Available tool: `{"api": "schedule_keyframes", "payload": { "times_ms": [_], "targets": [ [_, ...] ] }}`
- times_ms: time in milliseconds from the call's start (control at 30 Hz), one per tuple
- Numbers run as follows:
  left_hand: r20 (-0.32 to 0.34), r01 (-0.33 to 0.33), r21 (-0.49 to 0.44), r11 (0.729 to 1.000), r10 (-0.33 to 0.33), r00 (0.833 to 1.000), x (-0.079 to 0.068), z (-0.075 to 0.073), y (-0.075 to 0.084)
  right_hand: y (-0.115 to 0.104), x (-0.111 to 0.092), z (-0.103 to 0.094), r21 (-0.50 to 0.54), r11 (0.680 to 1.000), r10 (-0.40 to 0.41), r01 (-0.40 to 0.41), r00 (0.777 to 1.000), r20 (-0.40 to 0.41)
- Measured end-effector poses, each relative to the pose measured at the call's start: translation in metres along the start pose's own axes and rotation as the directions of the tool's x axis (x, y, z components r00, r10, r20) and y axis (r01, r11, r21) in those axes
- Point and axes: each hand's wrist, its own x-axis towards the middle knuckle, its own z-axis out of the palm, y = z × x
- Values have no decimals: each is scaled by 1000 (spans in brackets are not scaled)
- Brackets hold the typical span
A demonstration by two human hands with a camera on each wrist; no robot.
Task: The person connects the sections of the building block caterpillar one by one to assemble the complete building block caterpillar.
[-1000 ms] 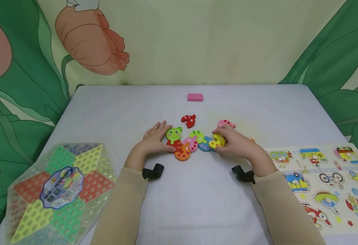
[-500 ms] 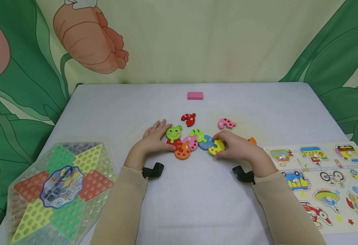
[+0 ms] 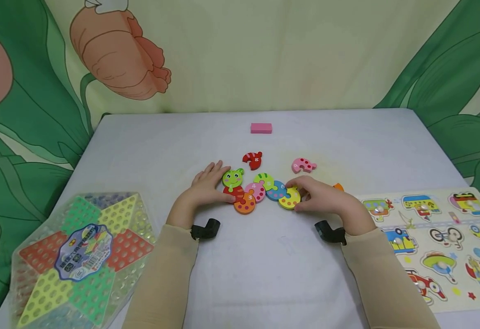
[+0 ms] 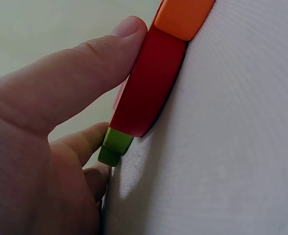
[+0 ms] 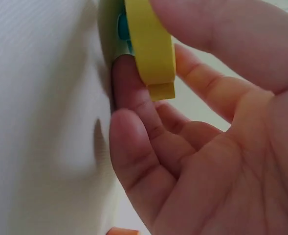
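A row of joined caterpillar puzzle pieces curves across the table. It starts with a green smiling head piece (image 3: 233, 178) and runs through red, orange (image 3: 245, 205), pink, light green and blue (image 3: 276, 192) pieces. At its right end lies a yellow spotted puzzle piece (image 3: 291, 200), meeting the blue one. My right hand (image 3: 319, 196) pinches this yellow piece between thumb and fingers; its side edge shows large in the right wrist view. My left hand (image 3: 207, 189) lies beside the head with fingers spread, its thumb touching the red piece (image 4: 151, 81).
Loose red (image 3: 252, 160) and pink (image 3: 303, 165) puzzle pieces lie behind the row. An orange piece (image 3: 338, 187) is partly hidden behind my right hand. Farther back sits a pink block (image 3: 261, 128). A bagged pegboard (image 3: 44, 292) is at left, a vehicle puzzle board (image 3: 416, 219) at right.
The yellow piece has come down flat against the blue piece's end. My right hand has shifted slightly right and nearer, uncovering the loose pink piece. My left hand has stayed in place.
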Motion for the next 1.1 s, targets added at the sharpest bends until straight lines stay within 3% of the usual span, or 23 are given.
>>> {"api": "schedule_keyframes", "payload": {
  "times_ms": [633,900,1100],
  "targets": [
    [-6,-2,9,1000,2,1000,0,0,0,10,4,1,-18,1000,-15,15,999,-39],
    [-7,-4,-12,1000,4,1000,-1,-2,-1,1,0,-16,-8,1000,24,-24,1000,-2],
    [-4,-3,-9,1000,3,1000,-2,0,0,-19,28,-28,19,998,-62,62,998,-20]
  ]
}}
